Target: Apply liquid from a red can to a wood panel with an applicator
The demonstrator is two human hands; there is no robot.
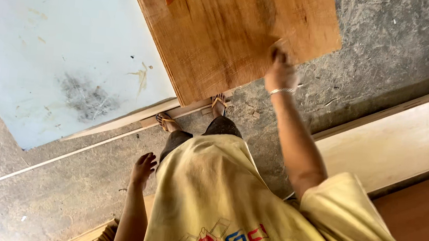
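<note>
My right hand (281,69) reaches forward and grips the near edge of a large brown plywood board (223,27) that lies on the floor ahead. A thin bangle sits on that wrist. My left hand (143,168) hangs beside my thigh with its fingers loosely apart, holding nothing. My feet, in sandals (167,123), stand right at the board's near corner, on a pale wooden batten (120,123) under it.
A big pale blue-white sheet (59,42) with dark smudges lies to the left, partly under the plywood. A thin wooden strip (64,156) lies on the dusty concrete floor (389,43). At the right are a light wooden plank (396,138) and a reddish-brown board (425,219).
</note>
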